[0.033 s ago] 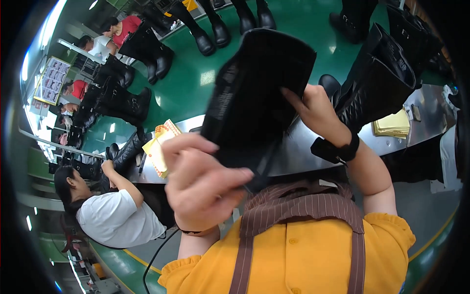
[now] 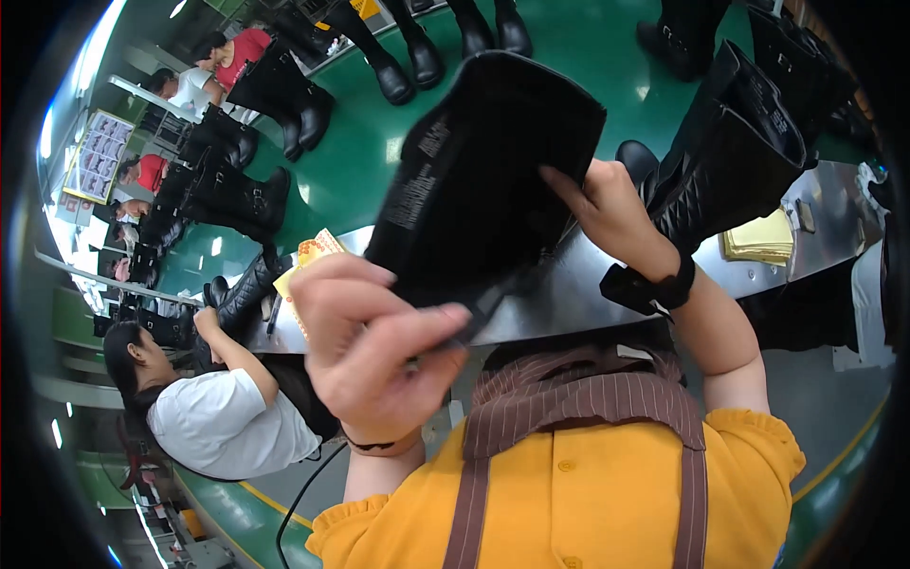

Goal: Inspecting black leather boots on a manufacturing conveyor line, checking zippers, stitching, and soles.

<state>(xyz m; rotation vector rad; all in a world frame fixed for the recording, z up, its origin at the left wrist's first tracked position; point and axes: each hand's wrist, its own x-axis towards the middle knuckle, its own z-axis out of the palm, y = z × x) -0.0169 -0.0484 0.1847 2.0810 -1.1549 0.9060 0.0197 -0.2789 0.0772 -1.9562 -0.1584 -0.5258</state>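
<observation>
A tall black boot (image 2: 502, 171) is held up in front of me, its wide opening tipped toward me and pale print on the lining. My right hand (image 2: 621, 218) grips the shaft's right side, thumb inside the opening and fingers behind it. My left hand (image 2: 379, 351) is at the lower left, thumb and finger pinched on a narrow black strip (image 2: 488, 308) by the boot's near edge. Whether that strip is part of the boot I cannot tell. The foot of the boot is hidden. A black band with a dark block (image 2: 633, 289) sits on my right wrist.
Other black boots (image 2: 739, 161) stand close on the right, with more on the green surface (image 2: 351, 161) beyond. A stack of yellow sheets (image 2: 761, 237) lies on the metal table edge (image 2: 682, 318). Patterned yellow paper (image 2: 318, 248) is behind my left hand. A seated co-worker (image 2: 223, 412) is at left.
My left hand has shifted a little to the left with the pinched strip. The boot's opening has swung slightly left, while my right hand has barely moved.
</observation>
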